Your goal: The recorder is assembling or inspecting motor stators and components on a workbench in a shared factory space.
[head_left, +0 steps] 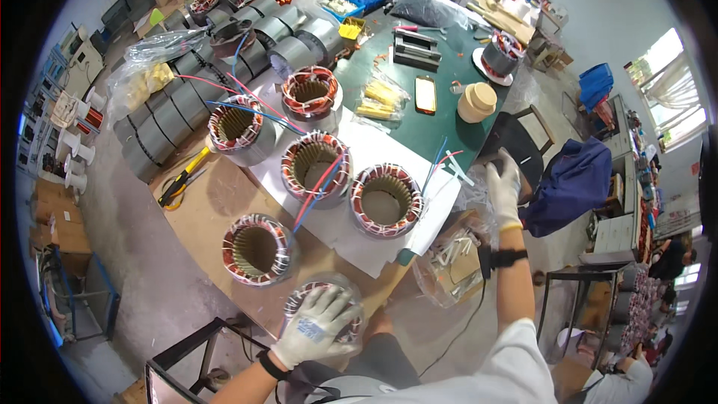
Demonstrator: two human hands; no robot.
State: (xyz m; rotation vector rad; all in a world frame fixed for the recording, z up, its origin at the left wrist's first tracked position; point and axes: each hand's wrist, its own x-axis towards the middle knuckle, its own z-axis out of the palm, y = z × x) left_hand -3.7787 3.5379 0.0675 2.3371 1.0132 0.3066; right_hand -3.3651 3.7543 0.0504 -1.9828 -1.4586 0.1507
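My left hand (316, 329), in a white work glove, lies spread across the top of a motor stator (305, 301) at the table's near edge. The hand covers much of its winding. My right hand (505, 185), also gloved, is raised off the table's right side with its fingers stretched out; I see nothing in it. Beside it is a clear plastic bag (473, 196) with thin white strips. Several stators with white-laced copper windings, such as one at the front left (256, 249) and one at the right (386, 200), stand upright; some trail red and blue leads.
Grey stator cores (161, 131) line the table's left side. Yellow-handled cutters (185, 177) lie near the left edge. A phone (425, 95), bagged yellow parts (381, 99) and a round wooden block (476, 102) sit farther back. A chair with a dark blue cloth (572, 183) stands at the right.
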